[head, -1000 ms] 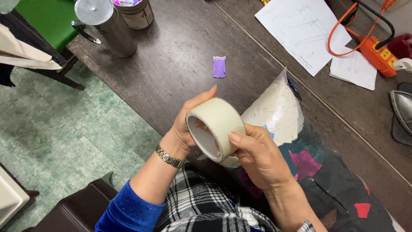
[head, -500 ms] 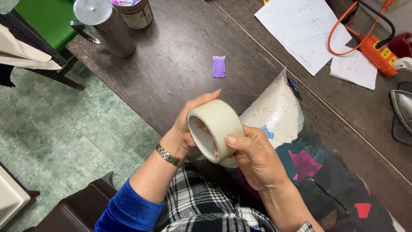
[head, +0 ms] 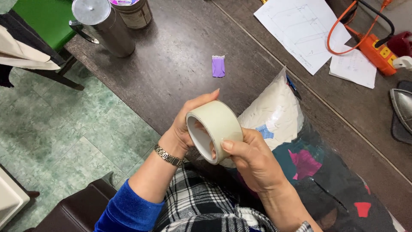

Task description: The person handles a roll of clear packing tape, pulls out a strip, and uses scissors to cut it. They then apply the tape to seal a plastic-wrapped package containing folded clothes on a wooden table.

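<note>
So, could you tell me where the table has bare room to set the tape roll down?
The widest bare patch of the table lies between the steel jug, the small purple piece and the plastic bag. A narrower strip runs between bag and papers. The right end is crowded by the orange power strip and cables.

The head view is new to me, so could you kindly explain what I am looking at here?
A camera worn on a person's head looks down at their own two bare hands; there is no machine. The left hand and right hand together hold a tape roll above a dark wooden table. On the table lie a small purple piece, a metal jug, paper sheets, an orange power strip and a clear bag of fabric.
</note>
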